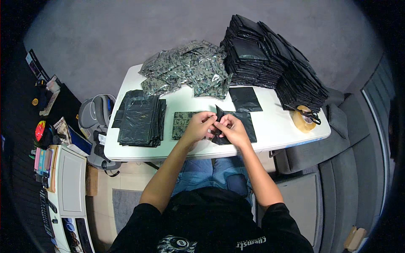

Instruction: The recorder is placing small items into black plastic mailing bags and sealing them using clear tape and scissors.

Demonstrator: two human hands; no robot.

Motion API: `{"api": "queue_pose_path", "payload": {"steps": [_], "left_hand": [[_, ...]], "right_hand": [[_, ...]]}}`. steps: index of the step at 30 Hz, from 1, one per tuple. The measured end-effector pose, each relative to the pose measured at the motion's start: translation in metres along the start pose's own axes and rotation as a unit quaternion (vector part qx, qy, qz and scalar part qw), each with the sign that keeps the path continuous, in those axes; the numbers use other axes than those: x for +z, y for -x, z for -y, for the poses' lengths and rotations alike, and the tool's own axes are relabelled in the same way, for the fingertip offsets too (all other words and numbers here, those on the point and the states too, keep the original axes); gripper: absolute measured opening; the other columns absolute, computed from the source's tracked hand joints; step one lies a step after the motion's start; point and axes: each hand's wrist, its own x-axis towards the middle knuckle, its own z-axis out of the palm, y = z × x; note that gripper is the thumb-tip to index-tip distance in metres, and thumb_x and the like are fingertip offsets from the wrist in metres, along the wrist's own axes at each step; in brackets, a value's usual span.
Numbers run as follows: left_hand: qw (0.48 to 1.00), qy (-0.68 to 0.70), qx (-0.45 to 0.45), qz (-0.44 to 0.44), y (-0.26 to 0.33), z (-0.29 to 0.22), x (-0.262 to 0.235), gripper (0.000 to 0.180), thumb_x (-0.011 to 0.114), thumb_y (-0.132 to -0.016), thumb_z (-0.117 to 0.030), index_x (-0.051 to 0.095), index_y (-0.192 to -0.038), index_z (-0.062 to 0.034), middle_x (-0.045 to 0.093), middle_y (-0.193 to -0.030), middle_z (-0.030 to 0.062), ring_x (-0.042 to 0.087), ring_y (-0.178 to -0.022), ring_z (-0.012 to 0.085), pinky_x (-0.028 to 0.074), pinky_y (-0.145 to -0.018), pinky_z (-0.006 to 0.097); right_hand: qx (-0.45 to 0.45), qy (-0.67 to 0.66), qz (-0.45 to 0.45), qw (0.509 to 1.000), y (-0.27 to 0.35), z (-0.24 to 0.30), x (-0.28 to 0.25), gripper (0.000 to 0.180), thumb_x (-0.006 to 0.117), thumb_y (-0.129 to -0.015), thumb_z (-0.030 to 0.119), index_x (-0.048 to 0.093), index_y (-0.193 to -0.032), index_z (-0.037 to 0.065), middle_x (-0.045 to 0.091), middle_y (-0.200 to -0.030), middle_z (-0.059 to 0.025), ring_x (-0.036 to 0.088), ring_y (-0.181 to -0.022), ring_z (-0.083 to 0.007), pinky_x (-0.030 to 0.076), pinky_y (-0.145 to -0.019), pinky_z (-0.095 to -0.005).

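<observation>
My left hand (199,127) and my right hand (234,131) meet at the front middle of the white table. Their fingertips pinch the edge of a black plastic bag (219,111), which stands up partly folded between them. Fingers hide much of this bag. Under and left of my left hand lies a flat camouflage-patterned packet (181,125). Beside my right hand another piece of flat black plastic (247,122) rests on the tabletop; whether it belongs to the held bag I cannot tell.
Clear-wrapped camouflage packets (185,69) are heaped at the back. Tall stacks of black bags (257,55) stand at the back right, with one flat black bag (245,99) before them. Tape rolls (303,120) and black-handled scissors (311,117) lie right. More black bags (139,120) are piled left.
</observation>
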Motion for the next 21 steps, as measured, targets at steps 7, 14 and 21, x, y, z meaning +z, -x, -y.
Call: {"api": "queue_pose_path", "payload": {"steps": [7,14,21], "left_hand": [[1.0,0.002,-0.005,0.0,-0.004,0.003,0.001,0.044,0.07,-0.104,-0.022,0.06,-0.137,0.0048,0.071,-0.102,0.0126,0.07,-0.08,0.0154,0.063,-0.064,0.031],[1.0,-0.008,0.007,-0.015,-0.001,0.0,0.006,0.039,0.069,-0.099,-0.004,0.057,-0.135,0.0038,0.071,-0.101,0.0129,0.073,-0.079,0.0188,0.065,-0.06,0.033],[0.997,-0.005,0.023,-0.069,-0.003,0.004,0.004,0.038,0.066,-0.098,0.003,0.058,-0.135,0.0007,0.07,-0.102,0.012,0.074,-0.086,0.0174,0.064,-0.061,0.028]], "right_hand": [[0.038,-0.06,0.025,0.997,0.003,0.006,-0.007,0.017,0.075,-0.102,0.015,0.066,-0.099,0.002,0.066,-0.079,0.0,0.065,-0.065,-0.0075,0.057,-0.061,-0.0234],[0.014,-0.113,0.02,0.993,0.008,0.004,-0.015,0.01,0.065,-0.105,0.009,0.063,-0.097,0.005,0.062,-0.078,0.0023,0.061,-0.061,-0.0076,0.055,-0.06,-0.024],[-0.077,-0.08,-0.095,0.989,0.011,0.011,-0.003,0.01,0.063,-0.103,0.003,0.061,-0.093,0.003,0.058,-0.069,0.0025,0.056,-0.056,-0.0056,0.052,-0.052,-0.0243]]}}
